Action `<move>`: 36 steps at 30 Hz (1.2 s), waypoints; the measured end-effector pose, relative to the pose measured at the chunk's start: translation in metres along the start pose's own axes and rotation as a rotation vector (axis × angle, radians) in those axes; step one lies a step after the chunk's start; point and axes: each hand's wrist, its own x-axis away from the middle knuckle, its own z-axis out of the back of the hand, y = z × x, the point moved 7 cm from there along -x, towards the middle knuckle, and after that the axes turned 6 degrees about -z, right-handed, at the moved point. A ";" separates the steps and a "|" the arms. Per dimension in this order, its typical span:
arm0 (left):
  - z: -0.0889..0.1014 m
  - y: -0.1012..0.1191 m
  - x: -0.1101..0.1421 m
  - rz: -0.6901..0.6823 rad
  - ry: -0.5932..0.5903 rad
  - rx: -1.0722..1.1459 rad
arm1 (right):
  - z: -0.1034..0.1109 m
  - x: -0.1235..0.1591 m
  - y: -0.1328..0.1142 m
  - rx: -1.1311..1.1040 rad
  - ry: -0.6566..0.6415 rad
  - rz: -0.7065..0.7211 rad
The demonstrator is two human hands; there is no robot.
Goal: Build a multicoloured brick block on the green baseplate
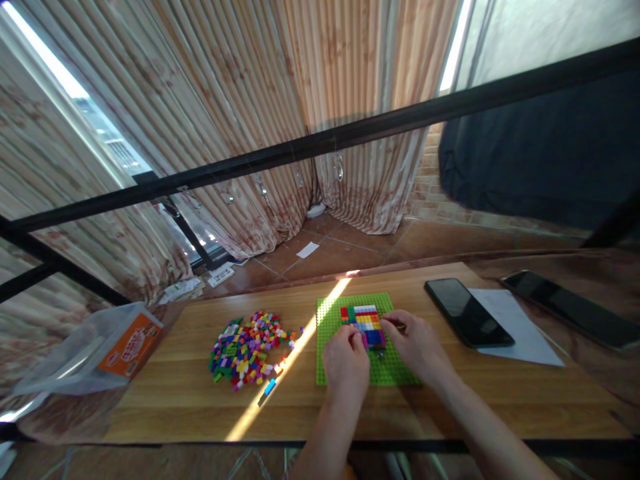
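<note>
A green studded baseplate lies on the wooden table, carrying a block of multicoloured building bricks set close together in rows of red, green, white, yellow, orange and blue. My left hand is over the front left of this block, its fingers closed and pressed together at the bricks' edge. What they grip, if anything, is hidden. At the block's right side my right hand has thumb and index finger pinched together. Anything between them is too small to make out.
Left of the baseplate is a pile of loose bricks, with a blue brick in front. A black phone rests partly on white paper at the right. A clear plastic box stands left; a dark rail crosses beyond the table.
</note>
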 end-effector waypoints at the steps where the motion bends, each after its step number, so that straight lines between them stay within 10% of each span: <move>1: -0.001 -0.001 0.000 0.003 -0.003 0.014 | -0.001 0.000 0.000 0.002 -0.003 0.000; 20: -0.010 -0.002 0.005 -0.087 -0.025 0.145 | -0.003 0.002 -0.003 0.005 -0.030 0.023; 36: -0.029 0.008 0.036 -0.273 -0.260 -0.279 | 0.003 0.002 0.000 0.014 -0.002 0.014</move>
